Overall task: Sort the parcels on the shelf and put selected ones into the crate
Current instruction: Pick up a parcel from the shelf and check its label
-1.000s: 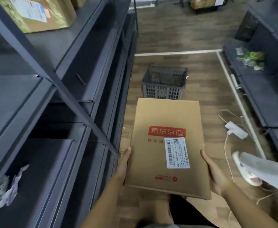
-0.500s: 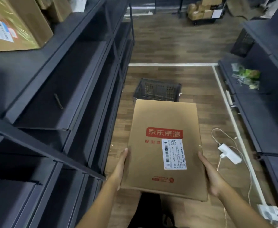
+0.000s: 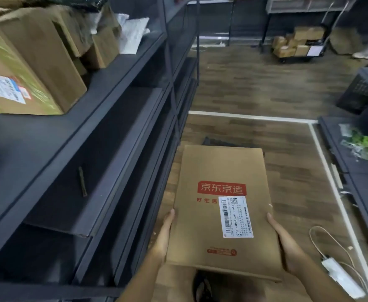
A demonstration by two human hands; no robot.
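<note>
Near 6 o'clock, a flat cardboard box (image 3: 222, 210) is held between both hands: the left hand (image 3: 164, 234) grasps its left edge and the right hand (image 3: 285, 243) its right, thumbs along the sides, other fingers hidden underneath. Just past its 12 o'clock end shows what may be the crate (image 3: 213, 141). A dark shelf (image 3: 91, 127) runs at 9 o'clock.

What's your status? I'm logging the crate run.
Left hand, right hand grip parcel by its sides. Crate ahead on floor, mostly hidden behind parcel. Nothing seen blocking.
</note>
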